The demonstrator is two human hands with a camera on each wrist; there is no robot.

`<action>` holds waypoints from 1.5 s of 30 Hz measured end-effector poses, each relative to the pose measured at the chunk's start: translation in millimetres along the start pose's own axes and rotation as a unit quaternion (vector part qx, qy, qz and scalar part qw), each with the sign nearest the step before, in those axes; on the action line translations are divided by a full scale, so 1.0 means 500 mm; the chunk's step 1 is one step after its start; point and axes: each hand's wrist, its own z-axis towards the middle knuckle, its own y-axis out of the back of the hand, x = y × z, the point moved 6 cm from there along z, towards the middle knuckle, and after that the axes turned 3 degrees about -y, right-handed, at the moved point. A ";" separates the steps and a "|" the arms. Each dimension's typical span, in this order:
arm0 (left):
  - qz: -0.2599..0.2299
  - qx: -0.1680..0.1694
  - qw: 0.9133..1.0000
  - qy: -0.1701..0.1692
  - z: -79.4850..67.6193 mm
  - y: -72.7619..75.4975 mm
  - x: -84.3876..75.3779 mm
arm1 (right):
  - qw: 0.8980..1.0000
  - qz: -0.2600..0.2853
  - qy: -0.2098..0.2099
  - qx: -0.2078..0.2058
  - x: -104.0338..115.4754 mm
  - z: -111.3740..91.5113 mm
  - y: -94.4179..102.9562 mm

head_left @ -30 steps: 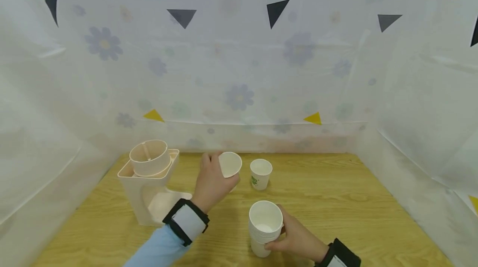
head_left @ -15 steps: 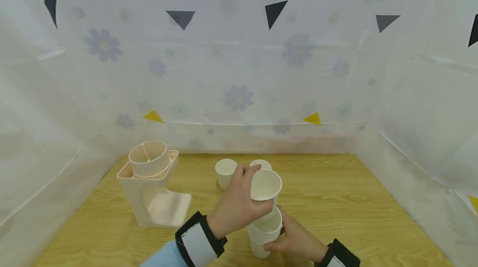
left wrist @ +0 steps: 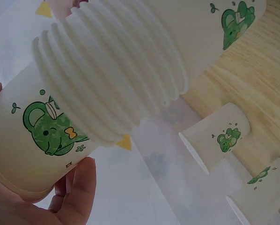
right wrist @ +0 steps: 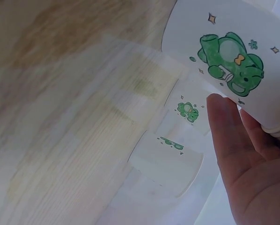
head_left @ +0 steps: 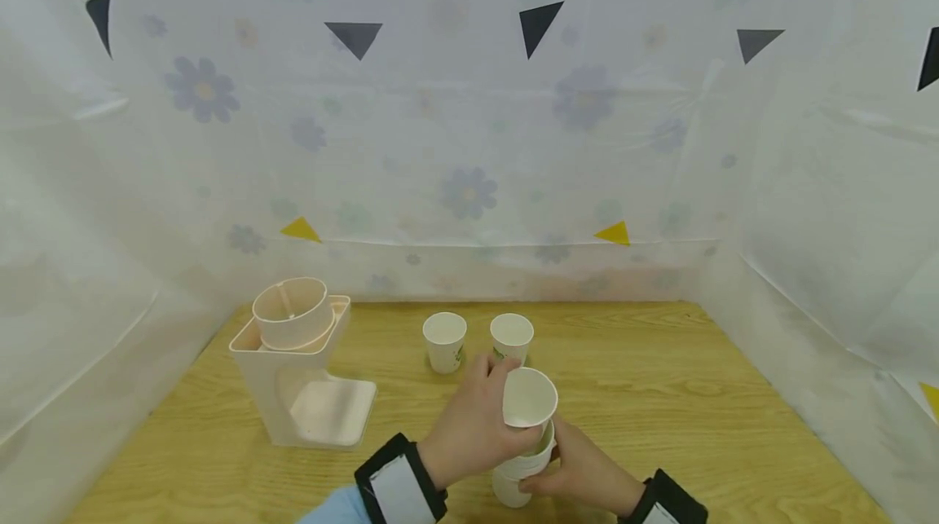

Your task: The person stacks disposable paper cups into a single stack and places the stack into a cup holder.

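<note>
My left hand (head_left: 477, 426) grips a white paper cup (head_left: 530, 398), its mouth facing up, just over a stack of paper cups (head_left: 512, 488). In the left wrist view the cup's green cartoon animal (left wrist: 53, 126) shows, and its lower end goes in behind several stacked rims (left wrist: 109, 70). My right hand (head_left: 590, 467) holds the stack from the right side. Its fingers (right wrist: 224, 131) lie along the bottom stacked cup (right wrist: 224, 61) in the right wrist view. My left hand partly covers the stack in the head view.
Two single paper cups, a left one (head_left: 444, 345) and a right one (head_left: 511, 333), stand side by side farther back on the wood-grain table (head_left: 631, 361). A cream plastic stand (head_left: 282, 385) with a round holder on top is at the left. White flowered sheeting (head_left: 469, 141) surrounds the table.
My left hand has moved right and toward me with its cup, from beside the back cups to over the stack, then lower. The back left cup is uncovered. My right hand stays put.
</note>
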 end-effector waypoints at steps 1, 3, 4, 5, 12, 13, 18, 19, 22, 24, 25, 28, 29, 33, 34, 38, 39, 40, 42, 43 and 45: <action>0.004 -0.002 1.000 0.000 -0.002 -0.003 0.002 | 1.000 0.002 -0.002 0.000 -0.001 -0.001 0.000; 0.011 -0.004 1.000 0.000 -0.004 -0.010 0.005 | 1.000 0.005 -0.005 -0.001 -0.002 -0.001 0.000; 0.012 -0.005 1.000 0.000 -0.005 -0.014 0.007 | 1.000 0.006 -0.006 -0.001 -0.002 -0.001 0.000; 0.012 -0.003 1.000 0.003 -0.006 -0.017 0.011 | 1.000 0.006 -0.006 -0.002 -0.003 -0.001 0.000; 0.008 0.016 1.000 0.017 -0.014 -0.037 0.027 | 1.000 -0.017 -0.009 -0.012 -0.004 0.001 0.001; 0.009 0.016 1.000 0.018 -0.014 -0.038 0.027 | 1.000 -0.019 -0.010 -0.012 -0.005 0.001 0.001; 0.016 0.014 1.000 0.018 -0.014 -0.037 0.024 | 1.000 -0.024 -0.013 -0.010 -0.007 0.001 0.001; 0.020 0.011 1.000 0.018 -0.015 -0.037 0.024 | 1.000 -0.025 -0.014 -0.010 -0.007 0.001 0.001; 0.029 0.002 1.000 0.011 -0.015 -0.039 0.025 | 0.999 -0.026 -0.017 -0.008 -0.006 0.001 0.000; 0.035 -0.003 0.999 0.007 -0.015 -0.041 0.026 | 0.999 -0.026 -0.018 -0.007 -0.005 0.001 0.000; 0.037 -0.003 0.999 0.006 -0.015 -0.042 0.026 | 0.999 -0.026 -0.019 -0.007 -0.005 0.001 0.000; 0.034 -0.004 0.999 0.007 -0.016 -0.046 0.028 | 1.000 -0.023 -0.020 -0.007 -0.004 0.001 0.000; 0.031 -0.003 0.999 0.008 -0.017 -0.047 0.028 | 1.000 -0.023 -0.020 -0.007 -0.004 0.001 0.000; 0.018 0.000 1.000 0.011 -0.020 -0.054 0.032 | 1.000 -0.025 -0.016 -0.008 -0.001 0.001 -0.001; 0.018 -0.001 1.000 0.010 -0.020 -0.056 0.033 | 0.999 -0.027 -0.015 -0.010 0.000 0.001 0.000; 0.033 -0.006 0.999 0.001 -0.019 -0.059 0.033 | 0.999 -0.027 -0.014 -0.013 0.000 0.001 0.000; 0.034 -0.006 0.999 0.000 -0.019 -0.060 0.034 | 0.999 -0.028 -0.014 -0.014 0.000 0.001 0.000; 0.034 -0.005 0.999 0.000 -0.019 -0.060 0.034 | 0.999 -0.028 -0.013 -0.014 0.000 0.000 0.001; 0.031 -0.003 1.000 0.000 -0.021 -0.061 0.034 | 0.999 -0.029 -0.011 -0.015 -0.001 0.000 0.000; 0.032 -0.001 0.999 0.000 -0.022 -0.061 0.034 | 0.999 -0.030 -0.008 -0.016 -0.002 0.000 0.000; 0.032 -0.001 0.999 -0.002 -0.025 -0.063 0.034 | 0.999 -0.030 -0.001 -0.020 -0.002 0.000 0.000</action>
